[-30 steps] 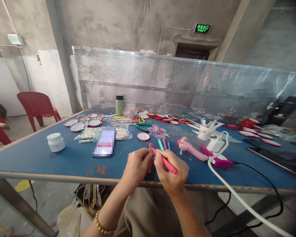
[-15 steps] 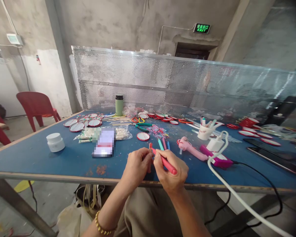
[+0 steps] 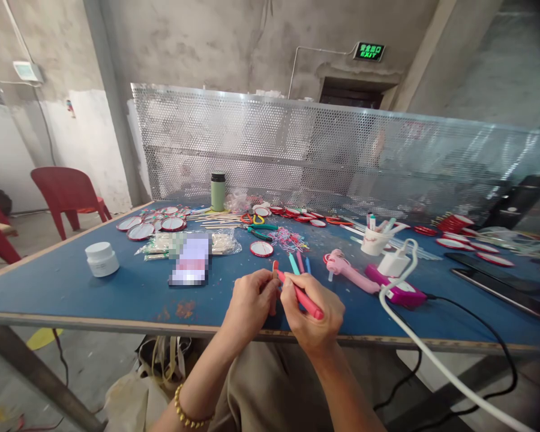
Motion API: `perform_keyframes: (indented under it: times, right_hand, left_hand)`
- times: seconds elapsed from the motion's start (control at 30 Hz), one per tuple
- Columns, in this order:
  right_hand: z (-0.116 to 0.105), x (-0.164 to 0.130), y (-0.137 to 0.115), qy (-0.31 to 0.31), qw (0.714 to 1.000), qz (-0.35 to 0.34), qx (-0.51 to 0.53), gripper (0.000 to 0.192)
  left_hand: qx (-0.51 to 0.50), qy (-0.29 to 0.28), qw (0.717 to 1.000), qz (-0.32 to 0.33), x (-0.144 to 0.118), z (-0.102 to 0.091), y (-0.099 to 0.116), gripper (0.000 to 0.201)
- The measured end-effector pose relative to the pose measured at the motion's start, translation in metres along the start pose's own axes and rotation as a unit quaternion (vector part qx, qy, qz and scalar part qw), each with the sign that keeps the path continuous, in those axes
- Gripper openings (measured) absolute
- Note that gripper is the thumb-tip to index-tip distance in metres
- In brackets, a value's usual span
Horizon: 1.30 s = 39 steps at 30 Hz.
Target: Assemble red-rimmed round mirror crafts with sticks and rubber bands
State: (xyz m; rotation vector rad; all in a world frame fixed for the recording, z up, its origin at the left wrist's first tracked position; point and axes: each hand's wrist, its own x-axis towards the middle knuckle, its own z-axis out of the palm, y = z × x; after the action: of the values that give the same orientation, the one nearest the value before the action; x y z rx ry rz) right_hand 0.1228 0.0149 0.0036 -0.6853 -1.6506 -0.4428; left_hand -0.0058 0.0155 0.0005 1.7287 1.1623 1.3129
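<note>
**Red marker held fast at the blue tabletop's edge**

Blue tabletop (image 3: 72, 288), lower centre: the left hand (image 3: 248, 303) pinches something small, unclear what; the right hand (image 3: 312, 315) grips a red marker (image 3: 302, 295), tip against the left fingers. Both poses unchanged over the last second.

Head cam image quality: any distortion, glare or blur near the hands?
Head view: wide-angle bend, table edge bows and corners darken; soft, even light with faint shadows; mild sheen on the perforated metal screen; left hand, right hand and red pen sharp; one patch on the table is pixelated.
</note>
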Motion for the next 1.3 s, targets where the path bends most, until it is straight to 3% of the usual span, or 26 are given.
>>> perform_keyframes:
  times: [0.33, 1.3]
  right_hand:
    - [-0.0020, -0.0004, -0.0010, 0.022, 1.000, 0.008, -0.014, 0.009]
    - [-0.0027, 0.0008, -0.0017, 0.005, 1.000, 0.000, 0.012, 0.011]
  left_hand:
    - [0.003, -0.003, 1.000, -0.006, -0.0010, 0.0002, 0.0027, 0.034]
    - [0.005, 0.000, 1.000, 0.004, -0.0019, 0.0004, 0.0037, 0.034]
